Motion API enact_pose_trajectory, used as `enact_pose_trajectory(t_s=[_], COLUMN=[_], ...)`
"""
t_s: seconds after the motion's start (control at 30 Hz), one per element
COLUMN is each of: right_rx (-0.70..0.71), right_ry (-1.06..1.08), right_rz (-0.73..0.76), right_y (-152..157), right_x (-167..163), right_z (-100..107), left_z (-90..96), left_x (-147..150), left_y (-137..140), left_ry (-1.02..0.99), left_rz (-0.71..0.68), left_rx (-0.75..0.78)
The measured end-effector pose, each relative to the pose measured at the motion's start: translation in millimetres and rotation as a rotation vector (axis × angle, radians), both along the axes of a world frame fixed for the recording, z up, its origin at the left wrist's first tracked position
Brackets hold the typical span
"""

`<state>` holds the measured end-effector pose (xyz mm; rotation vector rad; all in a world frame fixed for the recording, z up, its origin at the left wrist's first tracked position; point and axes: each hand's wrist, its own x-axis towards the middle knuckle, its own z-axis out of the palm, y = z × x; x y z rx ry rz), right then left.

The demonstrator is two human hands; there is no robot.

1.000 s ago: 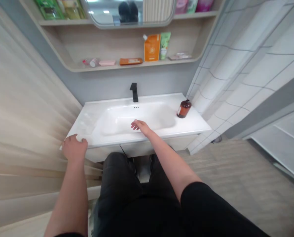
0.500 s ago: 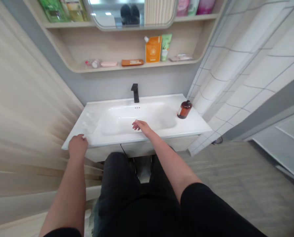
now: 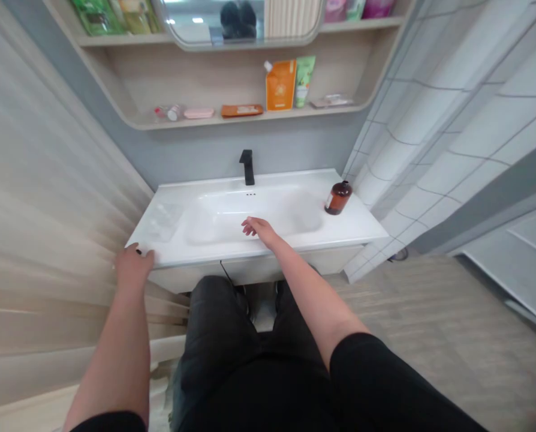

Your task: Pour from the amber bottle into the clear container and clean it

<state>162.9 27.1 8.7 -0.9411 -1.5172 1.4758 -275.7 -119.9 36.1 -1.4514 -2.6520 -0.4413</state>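
My left hand [image 3: 133,264] is at the front left corner of the white washbasin counter [image 3: 178,255]. A small black thing [image 3: 138,251] shows between its thumb and curled fingers; its kind is too small to make out. My right hand [image 3: 255,228] hangs over the front part of the basin [image 3: 223,225], holding nothing, fingers loosely bent and apart. Left of the basin lies a clear, crumpled-looking plastic piece [image 3: 162,221], close to my left hand. A brown bottle [image 3: 339,198] with a pale label stands on the counter's right side.
A black faucet [image 3: 247,168] rises behind the basin. Above it, a shelf [image 3: 187,125] holds an orange pouch [image 3: 280,87], a green tube [image 3: 304,83] and several small items, under a mirror [image 3: 196,27]. A beige curtain [image 3: 47,180] hangs on the left.
My left hand has moved left along the counter's front edge and turned, so the small black thing now shows. My right hand has stayed over the basin. The view has shifted slightly.
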Motion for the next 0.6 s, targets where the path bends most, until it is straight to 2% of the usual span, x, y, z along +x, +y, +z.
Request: enact_pose_trajectory(t_s=[0.2,0.3,0.37,0.43,0.53,0.6], right_rx=[-0.005,-0.005,0.006,0.011,0.010,0.018], right_ry=[-0.011,-0.006,-0.003,-0.019,-0.072,-0.093], right_rz=[-0.015,-0.018,-0.010,-0.005,-0.018,-0.031], right_y=[-4,-5,-4,-4,-2,-3], right_x=[0,1,1,1,1,-1], right_z=[6,8,8,7,5,5], left_z=[7.6,15.5,18.7,18.0,10.6,4.1], left_x=[-6,10,37,76,143,182], left_y=[3,-3,-6,-1,25,52], left_ry=[-0.013,-0.066,-0.087,-0.158,-0.438,-0.615], left_rz=[0.073,0.038,-0.016,-0.170,-0.453,-0.520], left_rx=[-0.062,0.054,0.200,0.327,0.382,0.402])
